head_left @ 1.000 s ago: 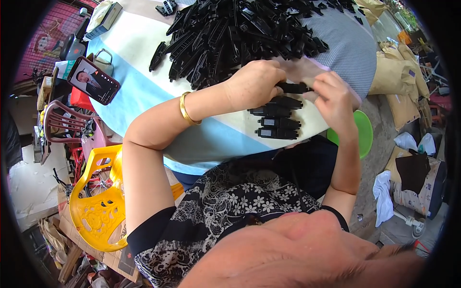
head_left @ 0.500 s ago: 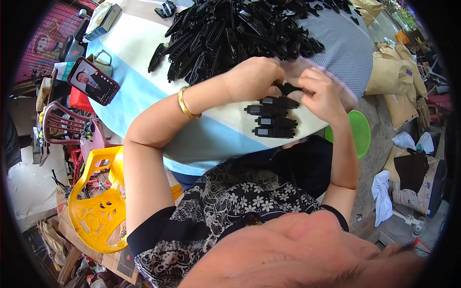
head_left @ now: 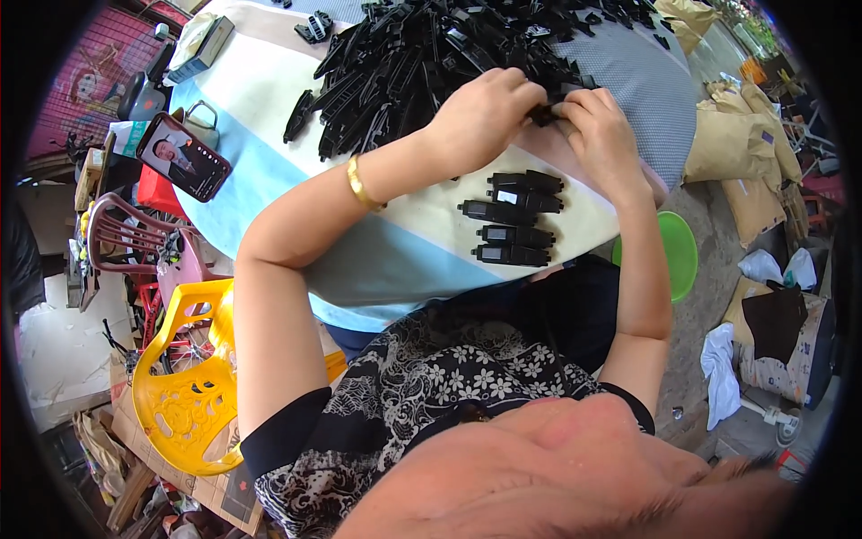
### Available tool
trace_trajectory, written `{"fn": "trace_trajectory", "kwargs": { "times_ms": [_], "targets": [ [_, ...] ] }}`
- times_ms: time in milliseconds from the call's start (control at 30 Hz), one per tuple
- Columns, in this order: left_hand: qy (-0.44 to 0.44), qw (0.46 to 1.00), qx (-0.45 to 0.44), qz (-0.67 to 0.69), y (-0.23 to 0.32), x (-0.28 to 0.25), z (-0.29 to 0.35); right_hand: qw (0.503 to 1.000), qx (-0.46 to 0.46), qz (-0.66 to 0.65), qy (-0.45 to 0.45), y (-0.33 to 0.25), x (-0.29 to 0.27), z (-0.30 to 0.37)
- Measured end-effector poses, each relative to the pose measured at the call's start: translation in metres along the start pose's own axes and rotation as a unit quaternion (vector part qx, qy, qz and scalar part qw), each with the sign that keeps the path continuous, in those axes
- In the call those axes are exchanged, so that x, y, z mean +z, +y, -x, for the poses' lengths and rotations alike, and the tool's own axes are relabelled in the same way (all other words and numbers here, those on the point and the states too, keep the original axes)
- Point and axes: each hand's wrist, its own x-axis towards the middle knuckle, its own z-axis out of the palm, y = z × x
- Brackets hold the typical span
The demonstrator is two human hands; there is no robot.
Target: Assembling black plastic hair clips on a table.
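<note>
My left hand [head_left: 496, 117], below a gold bangle [head_left: 361, 182], is closed at the near edge of a large pile of black plastic parts [head_left: 386, 90]. Its fingertips pinch a small dark piece, a black plastic part [head_left: 542, 115], mostly hidden by the fingers. Opposite it, my right hand [head_left: 597, 135] has its thumb and fingers pressed together on the same part. Nearer to me, several long black plastic parts [head_left: 512, 235] lie side by side in a short row on the table, apart from both hands.
A striped cloth covers the table [head_left: 260, 126]. At its left stand a phone [head_left: 184, 155], a mug [head_left: 199, 124] and a tissue box [head_left: 202, 49]. A yellow chair [head_left: 184, 386] is at lower left. A green basin [head_left: 681, 256] and paper sacks [head_left: 741, 144] sit at right.
Both hands have moved away from the row to the pile's edge. The black part they held over the row now lies at its far end, and another dark piece is between my fingers.
</note>
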Motion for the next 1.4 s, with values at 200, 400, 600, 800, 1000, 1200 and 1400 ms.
{"fn": "trace_trajectory", "kwargs": {
  "times_ms": [200,400,600,800,1000,1200,1400],
  "targets": [
    [-0.074,0.946,-0.235,0.212,0.017,-0.024,0.016,0.990,-0.038,-0.132,0.014,-0.004,-0.016,0.011],
    [-0.123,0.987,-0.084,0.054,0.015,-0.012,0.028,0.919,0.183,-0.348,-0.037,-0.009,-0.027,0.029],
    [-0.206,0.973,-0.102,-0.027,0.033,-0.006,0.019,0.954,0.175,-0.190,-0.154,-0.011,-0.032,0.031],
    [-0.213,0.964,-0.160,0.004,0.035,0.001,0.011,0.980,0.088,-0.172,-0.053,-0.003,-0.023,0.040],
    [-0.149,0.985,-0.065,0.056,0.026,0.011,0.014,0.961,0.130,-0.242,-0.039,0.003,-0.027,0.038],
    [-0.138,0.976,-0.026,0.167,0.016,0.006,0.014,0.956,0.098,-0.275,-0.024,-0.011,-0.023,0.036],
    [-0.138,0.983,-0.087,0.080,0.015,-0.007,0.020,0.970,0.101,-0.215,-0.052,-0.012,-0.035,0.039]
  ]
}}
